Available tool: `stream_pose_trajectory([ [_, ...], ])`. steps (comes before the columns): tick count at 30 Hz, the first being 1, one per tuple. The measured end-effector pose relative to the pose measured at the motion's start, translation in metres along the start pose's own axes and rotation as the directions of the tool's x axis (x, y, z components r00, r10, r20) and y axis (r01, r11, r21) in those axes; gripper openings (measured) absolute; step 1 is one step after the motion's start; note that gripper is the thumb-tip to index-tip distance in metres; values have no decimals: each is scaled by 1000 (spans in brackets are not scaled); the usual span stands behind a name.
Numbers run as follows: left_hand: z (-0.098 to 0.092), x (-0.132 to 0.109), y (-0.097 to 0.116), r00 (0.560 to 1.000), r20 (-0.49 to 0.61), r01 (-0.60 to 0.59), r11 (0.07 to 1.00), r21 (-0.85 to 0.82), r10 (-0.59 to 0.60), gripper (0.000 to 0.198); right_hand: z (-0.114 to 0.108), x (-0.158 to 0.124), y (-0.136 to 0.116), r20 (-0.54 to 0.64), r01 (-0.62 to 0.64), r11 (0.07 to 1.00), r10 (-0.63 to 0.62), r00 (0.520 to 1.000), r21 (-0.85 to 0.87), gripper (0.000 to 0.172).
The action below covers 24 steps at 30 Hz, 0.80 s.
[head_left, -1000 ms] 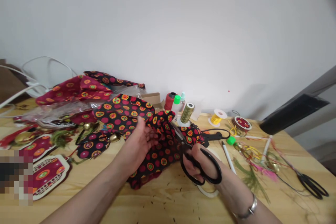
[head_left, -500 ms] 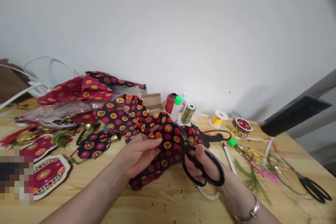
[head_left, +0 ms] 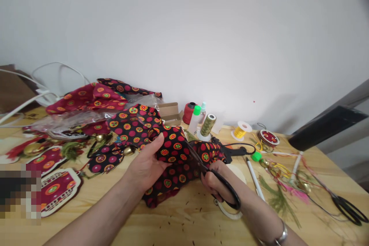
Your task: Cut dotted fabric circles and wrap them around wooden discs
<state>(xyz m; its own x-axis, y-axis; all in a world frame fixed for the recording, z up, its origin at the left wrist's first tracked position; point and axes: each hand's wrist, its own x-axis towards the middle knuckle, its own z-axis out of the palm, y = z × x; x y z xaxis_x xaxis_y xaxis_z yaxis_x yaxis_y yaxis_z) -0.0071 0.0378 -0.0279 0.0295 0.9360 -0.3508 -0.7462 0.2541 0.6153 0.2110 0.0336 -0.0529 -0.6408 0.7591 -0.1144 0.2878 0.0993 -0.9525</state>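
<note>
A wooden desk (head_left: pixel 178 223) is carrying everything here, and near the middle of it a black cloth with red and orange dots (head_left: pixel 173 157) is lying bunched, its lower edge resting on the wood. The left hand (head_left: pixel 147 165) is grasping the cloth, thumb on top and fingers tucked under the fold. The right hand (head_left: pixel 219 184) is clenching the black scissors (head_left: pixel 213 177), fingers through the loops, with the blades reaching into the cloth's right side. More red patterned fabric (head_left: pixel 92 100) is piling up toward the far left edge, thread spools (head_left: pixel 208 124) are standing by the far edge, and a second pair of scissors (head_left: pixel 348 209) is lying near the right edge.
</note>
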Motion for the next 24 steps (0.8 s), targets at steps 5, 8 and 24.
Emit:
stream_pose_trajectory([
  [5, -2, -1, -4, 994, 111, -5, 984, 181, -15, 18, 0, 1, -1, -4, 33, 999, -33, 999, -18, 60],
  [8, 1, -2, -8, 996, 92, -39, 968, 250, 17, 23, 0, 1, -7, 20, 74, 997, -74, 997, -2, 61],
  [24, 1, -4, -12, 989, 110, -122, 952, 281, 94, 26, -4, -10, -17, 2, -14, 997, 14, 1000, -79, 62],
])
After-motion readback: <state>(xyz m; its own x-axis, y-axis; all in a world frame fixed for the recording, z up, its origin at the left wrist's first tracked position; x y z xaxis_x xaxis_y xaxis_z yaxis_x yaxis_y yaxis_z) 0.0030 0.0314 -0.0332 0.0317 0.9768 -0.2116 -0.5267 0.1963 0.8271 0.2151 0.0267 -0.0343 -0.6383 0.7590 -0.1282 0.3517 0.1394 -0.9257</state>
